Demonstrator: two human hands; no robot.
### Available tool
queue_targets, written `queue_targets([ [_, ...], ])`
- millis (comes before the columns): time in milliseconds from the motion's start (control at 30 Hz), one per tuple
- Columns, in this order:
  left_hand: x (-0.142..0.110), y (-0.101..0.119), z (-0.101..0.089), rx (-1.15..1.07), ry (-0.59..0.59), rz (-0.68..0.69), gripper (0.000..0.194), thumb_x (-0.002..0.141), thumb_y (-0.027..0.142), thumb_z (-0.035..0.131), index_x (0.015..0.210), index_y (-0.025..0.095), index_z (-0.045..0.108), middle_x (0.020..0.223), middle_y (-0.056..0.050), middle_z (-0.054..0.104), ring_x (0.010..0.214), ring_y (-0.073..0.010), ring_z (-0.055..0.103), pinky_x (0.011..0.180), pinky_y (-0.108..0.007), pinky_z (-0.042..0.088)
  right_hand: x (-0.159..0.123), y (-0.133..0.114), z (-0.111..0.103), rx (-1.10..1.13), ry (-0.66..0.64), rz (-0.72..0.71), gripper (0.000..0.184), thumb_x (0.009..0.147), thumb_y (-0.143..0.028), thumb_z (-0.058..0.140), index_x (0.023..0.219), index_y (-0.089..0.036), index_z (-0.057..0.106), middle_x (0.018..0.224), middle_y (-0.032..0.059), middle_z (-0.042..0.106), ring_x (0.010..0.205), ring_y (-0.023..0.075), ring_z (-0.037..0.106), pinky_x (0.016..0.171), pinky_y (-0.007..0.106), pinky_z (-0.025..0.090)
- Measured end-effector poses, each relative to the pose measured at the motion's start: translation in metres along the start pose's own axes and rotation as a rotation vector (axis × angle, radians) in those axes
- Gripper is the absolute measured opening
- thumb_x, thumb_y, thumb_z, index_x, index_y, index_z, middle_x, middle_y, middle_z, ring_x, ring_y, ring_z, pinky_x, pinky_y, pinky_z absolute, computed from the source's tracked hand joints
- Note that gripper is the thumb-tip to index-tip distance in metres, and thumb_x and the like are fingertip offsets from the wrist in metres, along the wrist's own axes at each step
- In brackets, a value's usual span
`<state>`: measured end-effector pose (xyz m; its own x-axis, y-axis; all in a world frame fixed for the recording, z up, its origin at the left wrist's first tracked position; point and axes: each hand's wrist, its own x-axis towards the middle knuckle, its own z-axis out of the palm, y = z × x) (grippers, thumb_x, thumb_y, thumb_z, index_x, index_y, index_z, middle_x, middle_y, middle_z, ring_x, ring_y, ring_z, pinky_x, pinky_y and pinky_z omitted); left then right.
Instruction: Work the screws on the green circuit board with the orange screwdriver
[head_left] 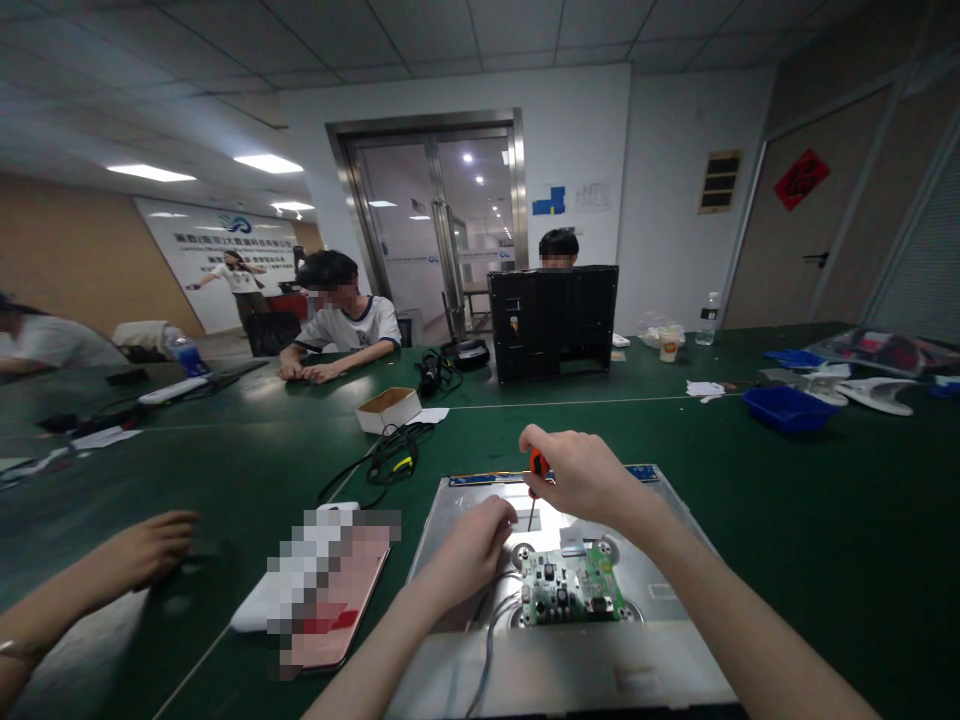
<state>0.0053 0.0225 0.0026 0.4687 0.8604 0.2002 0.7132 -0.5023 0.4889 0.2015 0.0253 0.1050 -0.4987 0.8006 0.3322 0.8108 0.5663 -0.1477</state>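
Hands meet over the flat silver metal panel [555, 658], the right hand [581, 475] closed around the handle of an orange-and-black screwdriver [537, 462] and the left hand [476, 545] bent low beside its thin shaft, fingers curled; whether these pinch something small I cannot tell. The shaft points down just beyond the far edge of the green rectangular circuit board [574, 588], though whether its tip touches metal is too fine to see. Gripping from above probably keeps the tool near upright, while the left fingers seem placed to guide or steady near the tip. The panel lies on the dark green worktop [810, 560] with its board facing up, presumably to leave the components within reach. Thin grey wires [489, 650] run from the board's left side towards the near edge, close to the left forearm, and could snag a sleeve or wrist. Left of the panel lie a pink flat rectangular object [364, 572] and a white rounded one [253, 602], limiting elbow room; beyond stand a small open cardboard box [388, 410], tangled black cables [386, 460] and a large black upright screen housing [551, 315], with a blue plastic tray [787, 417] far right
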Motion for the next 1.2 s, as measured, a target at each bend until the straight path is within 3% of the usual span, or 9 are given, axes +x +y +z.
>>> queue_targets([
  [133, 0.004, -0.007, 0.0, 0.115, 0.127, -0.093, 0.015, 0.083, 0.009, 0.045, 0.089, 0.019, 0.054, 0.094, -0.007, 0.061, 0.089, -0.0232, 0.056, 0.078, -0.032, 0.042, 0.0, 0.004, -0.003, -0.012, 0.012, 0.016, 0.026, 0.083, -0.027, 0.057, 0.108, -0.021, 0.05, 0.089, 0.0046, 0.07, 0.079, 0.022, 0.064, 0.058, 0.027, 0.03],
  [367, 0.006, -0.022, 0.01, 0.195, 0.037, -0.084, 0.028, 0.085, 0.008, 0.05, 0.107, 0.017, 0.063, 0.105, -0.01, 0.063, 0.099, -0.0252, 0.057, 0.086, -0.033, 0.042, 0.0, 0.003, -0.004, -0.018, 0.005, 0.015, 0.026, 0.084, -0.027, 0.057, 0.108, -0.022, 0.05, 0.088, 0.0037, 0.07, 0.079, 0.0222, 0.064, 0.058, 0.028, 0.031],
  [567, 0.006, -0.023, 0.01, 0.211, 0.023, -0.073, 0.018, 0.086, 0.013, 0.053, 0.096, 0.017, 0.068, 0.098, -0.009, 0.064, 0.094, -0.0237, 0.058, 0.083, -0.031, 0.042, 0.0, 0.002, -0.004, -0.026, -0.022, 0.021, 0.026, 0.084, -0.03, 0.058, 0.108, -0.023, 0.049, 0.089, 0.0039, 0.07, 0.081, 0.0231, 0.065, 0.058, 0.028, 0.032],
  [767, 0.006, -0.016, 0.007, 0.248, 0.027, -0.115, 0.014, 0.084, 0.009, 0.051, 0.081, 0.016, 0.062, 0.09, -0.008, 0.064, 0.085, -0.0214, 0.057, 0.075, -0.028, 0.041, 0.0, 0.003, -0.003, -0.032, -0.005, 0.01, 0.024, 0.084, -0.029, 0.057, 0.106, -0.023, 0.05, 0.087, 0.0035, 0.069, 0.079, 0.0228, 0.064, 0.057, 0.028, 0.029],
  [1000, 0.003, -0.007, -0.004, 0.261, -0.032, -0.135, 0.015, 0.082, 0.006, 0.049, 0.083, 0.016, 0.059, 0.088, -0.006, 0.063, 0.082, -0.02, 0.057, 0.07, -0.026, 0.039, -0.001, 0.005, -0.005, -0.022, -0.012, 0.016, 0.024, 0.084, -0.028, 0.057, 0.107, -0.022, 0.05, 0.087, 0.0042, 0.069, 0.078, 0.0221, 0.063, 0.057, 0.027, 0.03],
  [1133, -0.002, 0.017, -0.014, 0.209, -0.077, -0.05, 0.019, 0.079, 0.003, 0.049, 0.084, 0.017, 0.06, 0.089, -0.004, 0.063, 0.082, -0.0184, 0.057, 0.07, -0.024, 0.039, -0.002, 0.007, -0.009, -0.011, -0.007, 0.043, 0.025, 0.084, -0.029, 0.059, 0.106, -0.022, 0.051, 0.087, 0.0047, 0.069, 0.079, 0.0227, 0.064, 0.057, 0.027, 0.031],
  [1200, -0.01, 0.033, -0.017, 0.169, -0.171, -0.015, 0.018, 0.078, 0.002, 0.051, 0.081, 0.017, 0.061, 0.089, -0.003, 0.064, 0.08, -0.0172, 0.058, 0.068, -0.023, 0.039, -0.002, 0.008, -0.011, -0.01, 0.002, 0.046, 0.025, 0.083, -0.029, 0.06, 0.106, -0.022, 0.051, 0.087, 0.0051, 0.069, 0.078, 0.023, 0.064, 0.057, 0.027, 0.031],
])
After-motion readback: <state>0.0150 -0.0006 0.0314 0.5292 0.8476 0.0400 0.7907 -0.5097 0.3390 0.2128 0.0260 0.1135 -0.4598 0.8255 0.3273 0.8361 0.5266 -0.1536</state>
